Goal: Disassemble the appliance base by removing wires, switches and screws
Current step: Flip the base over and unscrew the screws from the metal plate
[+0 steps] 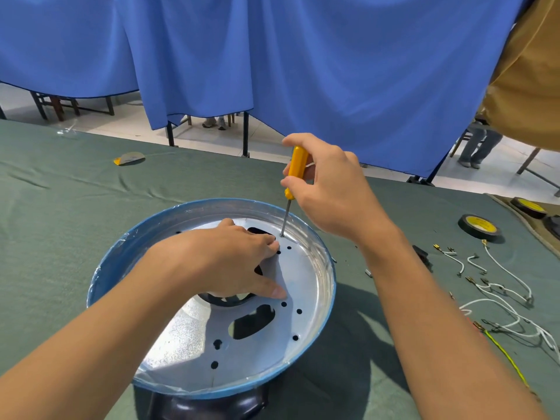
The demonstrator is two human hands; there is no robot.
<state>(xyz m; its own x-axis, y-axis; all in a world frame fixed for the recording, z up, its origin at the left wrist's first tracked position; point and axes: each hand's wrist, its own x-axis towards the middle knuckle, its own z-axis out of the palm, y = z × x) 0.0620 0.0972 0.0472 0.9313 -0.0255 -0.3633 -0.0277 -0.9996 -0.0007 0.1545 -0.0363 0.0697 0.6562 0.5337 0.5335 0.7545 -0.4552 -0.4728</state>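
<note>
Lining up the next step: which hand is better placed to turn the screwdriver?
Right. The right hand grips the yellow screwdriver, tip on the metal plate; the left hand rests on it.

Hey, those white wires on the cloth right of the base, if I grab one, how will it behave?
Probably floppy: the white wires lie in loose curves and loops on the green cloth. They look thin, so likely light. Several cross each other, so lifting one may drag its neighbours along.
</note>
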